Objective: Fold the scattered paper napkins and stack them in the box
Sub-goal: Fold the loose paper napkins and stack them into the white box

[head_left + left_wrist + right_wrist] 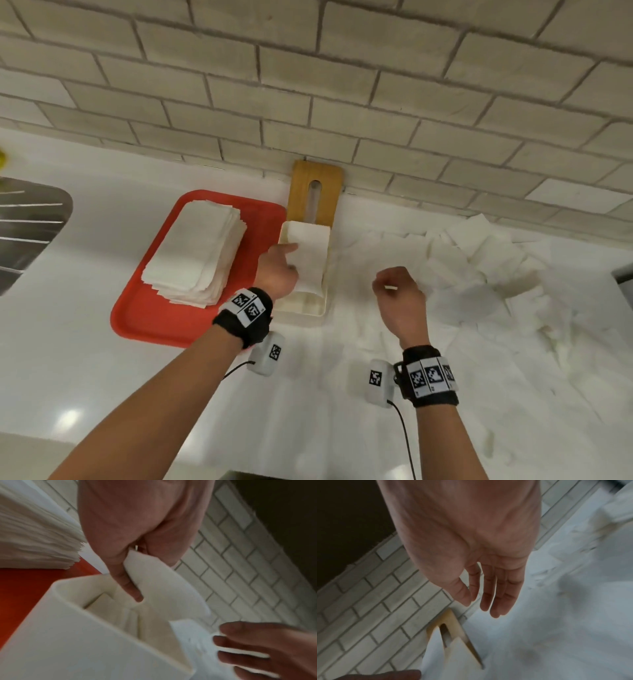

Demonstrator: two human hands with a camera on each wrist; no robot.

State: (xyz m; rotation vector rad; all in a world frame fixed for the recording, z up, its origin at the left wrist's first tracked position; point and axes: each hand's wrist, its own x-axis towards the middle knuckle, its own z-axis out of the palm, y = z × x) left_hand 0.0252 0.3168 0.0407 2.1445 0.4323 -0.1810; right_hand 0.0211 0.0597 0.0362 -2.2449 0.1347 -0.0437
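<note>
A white open box (324,301) stands on the counter beside a red tray, its wooden slotted lid (315,192) leaning on the tiled wall behind it. My left hand (279,270) pinches a folded white napkin (310,260) over the box; in the left wrist view the thumb and fingers (127,582) grip the napkin (164,585) above the box (72,635). My right hand (399,294) hovers right of the box, holding nothing; the right wrist view shows its fingers (498,592) relaxed and straight. Loose unfolded napkins (479,267) lie scattered on the right.
A tall stack of folded napkins (197,253) sits on the red tray (144,315) left of the box. A metal sink drainer (27,226) is at the far left. The tiled wall (342,85) runs right behind the box. The white counter (102,394) extends toward me.
</note>
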